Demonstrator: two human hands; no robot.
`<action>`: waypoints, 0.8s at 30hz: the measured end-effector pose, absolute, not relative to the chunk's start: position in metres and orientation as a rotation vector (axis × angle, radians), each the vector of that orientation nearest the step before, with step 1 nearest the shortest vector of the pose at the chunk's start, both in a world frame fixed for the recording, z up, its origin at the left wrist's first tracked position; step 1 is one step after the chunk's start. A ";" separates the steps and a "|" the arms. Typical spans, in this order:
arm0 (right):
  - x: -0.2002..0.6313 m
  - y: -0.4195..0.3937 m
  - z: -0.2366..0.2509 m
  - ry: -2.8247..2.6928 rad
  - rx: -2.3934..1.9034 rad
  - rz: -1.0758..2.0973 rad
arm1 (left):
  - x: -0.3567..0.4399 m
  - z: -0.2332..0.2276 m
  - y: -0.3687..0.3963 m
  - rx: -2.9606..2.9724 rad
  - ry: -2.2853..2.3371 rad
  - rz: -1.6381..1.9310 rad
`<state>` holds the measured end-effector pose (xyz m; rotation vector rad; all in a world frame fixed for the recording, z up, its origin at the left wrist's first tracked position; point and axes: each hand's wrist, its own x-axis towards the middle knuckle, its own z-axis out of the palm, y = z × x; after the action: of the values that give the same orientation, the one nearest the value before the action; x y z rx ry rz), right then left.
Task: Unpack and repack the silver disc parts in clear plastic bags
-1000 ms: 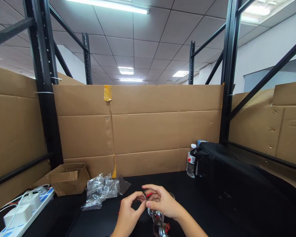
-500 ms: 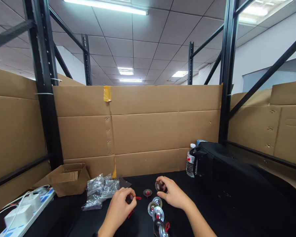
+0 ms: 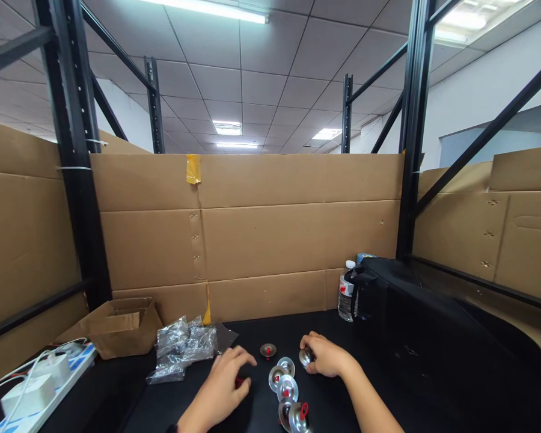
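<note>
Near the middle of the black surface, my left hand (image 3: 228,382) is held with its fingers apart. A bit of red (image 3: 240,382) shows beneath its palm, mostly hidden. To the right, my right hand (image 3: 327,356) pinches a small metal cymbal (image 3: 305,359) by its edge, close to the surface. Between my hands runs a line of several overlapping silver cymbals (image 3: 287,388) with red cords at their centres. The nearest one (image 3: 300,417) has a red loop standing up. Behind the line, a single cymbal (image 3: 267,350) lies apart, with red at its middle.
Crumpled clear plastic bags (image 3: 180,352) lie left of my hands, beside an open cardboard box (image 3: 121,328). A power strip (image 3: 49,391) with white plugs is at far left. A water bottle (image 3: 346,294) and a black bag (image 3: 415,337) stand on the right.
My left hand has opened from a pinch around a cymbal with red cord. My right hand has moved right and lower with its cymbal. The nearest cymbals in the line have shifted.
</note>
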<state>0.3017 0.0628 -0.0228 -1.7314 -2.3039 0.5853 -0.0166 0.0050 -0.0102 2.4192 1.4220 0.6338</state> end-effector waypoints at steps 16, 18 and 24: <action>0.272 0.041 -0.002 -2.198 -1.247 0.560 | 0.032 -0.038 0.003 2.682 0.981 0.454; 0.268 0.038 0.000 -2.200 -1.225 0.576 | 0.033 -0.039 0.004 2.760 0.886 0.455; 0.260 0.031 0.007 -2.194 -1.201 0.588 | 0.040 -0.047 0.010 2.953 0.780 0.670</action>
<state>0.2603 0.0308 0.0070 -1.2013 -2.1945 0.5881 0.0402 0.0104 -0.0472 2.9527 0.7797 0.6701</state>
